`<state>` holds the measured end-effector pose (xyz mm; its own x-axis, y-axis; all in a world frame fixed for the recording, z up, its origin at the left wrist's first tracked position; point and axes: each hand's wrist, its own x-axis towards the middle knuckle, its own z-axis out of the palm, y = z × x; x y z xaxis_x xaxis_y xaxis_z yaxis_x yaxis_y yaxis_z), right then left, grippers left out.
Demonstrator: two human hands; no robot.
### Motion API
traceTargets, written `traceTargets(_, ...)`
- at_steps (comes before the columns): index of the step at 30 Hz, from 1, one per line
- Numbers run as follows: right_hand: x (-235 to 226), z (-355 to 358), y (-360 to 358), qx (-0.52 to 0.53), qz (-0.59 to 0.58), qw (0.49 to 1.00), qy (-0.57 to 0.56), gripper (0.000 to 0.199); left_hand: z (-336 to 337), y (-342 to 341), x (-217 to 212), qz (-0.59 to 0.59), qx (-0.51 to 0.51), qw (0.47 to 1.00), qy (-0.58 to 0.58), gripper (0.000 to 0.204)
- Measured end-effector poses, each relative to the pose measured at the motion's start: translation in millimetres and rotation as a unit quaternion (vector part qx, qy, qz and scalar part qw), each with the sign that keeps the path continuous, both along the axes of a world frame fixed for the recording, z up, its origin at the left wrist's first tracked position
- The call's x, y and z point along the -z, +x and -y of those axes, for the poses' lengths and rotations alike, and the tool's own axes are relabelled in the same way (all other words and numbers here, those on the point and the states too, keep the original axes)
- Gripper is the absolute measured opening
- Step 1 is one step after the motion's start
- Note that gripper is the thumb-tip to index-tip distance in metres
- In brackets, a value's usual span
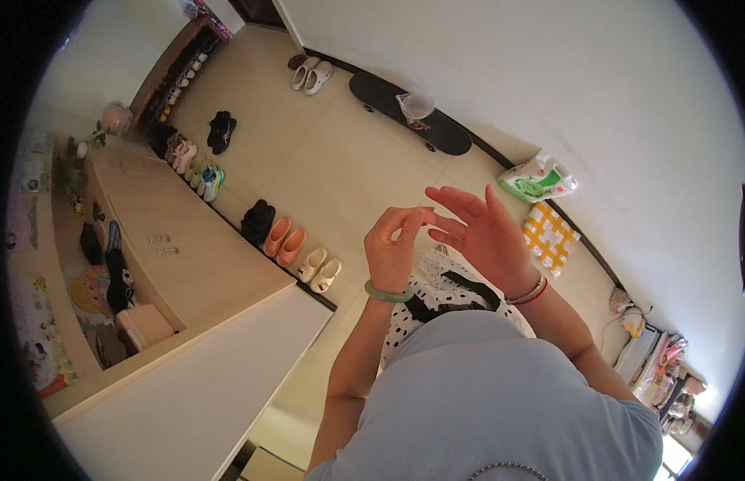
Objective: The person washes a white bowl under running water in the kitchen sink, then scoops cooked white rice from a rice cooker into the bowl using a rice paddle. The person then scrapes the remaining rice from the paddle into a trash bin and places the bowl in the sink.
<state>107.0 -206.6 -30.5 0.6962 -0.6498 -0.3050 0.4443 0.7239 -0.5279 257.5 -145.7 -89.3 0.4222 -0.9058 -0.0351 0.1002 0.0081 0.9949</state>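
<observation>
My left hand (395,244) is raised in front of my chest with its fingertips pinched together; whether it holds anything I cannot make out. It wears a green bangle (388,294) at the wrist. My right hand (483,232) is held beside it, palm turned toward the left hand, fingers spread and empty, with thin bracelets at the wrist. The fingertips of both hands nearly touch. Below them I see my grey top and a black-and-white dotted garment (436,305).
A row of shoes and slippers (286,240) lines the base of a long beige cabinet (188,248) on the left. A black skateboard (412,112) lies by the far wall, with a green-white bag (539,180) and a yellow-white checked bag (549,232) nearby. Cream tile floor (340,160) lies between.
</observation>
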Motion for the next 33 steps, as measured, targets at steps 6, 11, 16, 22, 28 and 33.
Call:
traceTargets(6, -7.4, 14.5, -39.2, 0.016, 0.024, 1.0, 0.012, 0.064, 14.7, -6.1, -6.7, -0.154, 0.003, 0.988, 0.031, 0.034)
traceTargets(11, -10.5, 25.6, -61.2, 0.014, 0.044, 0.999, 0.003, 0.067, 23.6, -30.4, -31.5, -0.349, 0.088, 0.933, 0.016, 0.054)
traceTargets(16, -13.9, 40.3, -80.1, 0.022, 0.052, 0.998, -0.013, 0.066, 32.5, -50.0, -50.4, -0.367, 0.103, 0.924, 0.015, 0.063)
traceTargets(22, -21.7, 51.3, -96.4, 0.045, 0.067, 0.996, -0.022, 0.068, 45.3, -64.9, -63.5, -0.373, 0.13, 0.919, 0.004, 0.063)
traceTargets(28, -21.3, 53.4, -105.0, 0.063, 0.083, 0.994, -0.015, 0.065, 50.9, -72.9, -71.0, -0.315, 0.136, 0.939, 0.014, 0.057)
traceTargets(33, -22.1, 57.9, -106.0, 0.07, 0.08, 0.994, -0.021, 0.062, 54.2, -74.8, -77.8, -0.228, 0.175, 0.958, -0.009, 0.051)
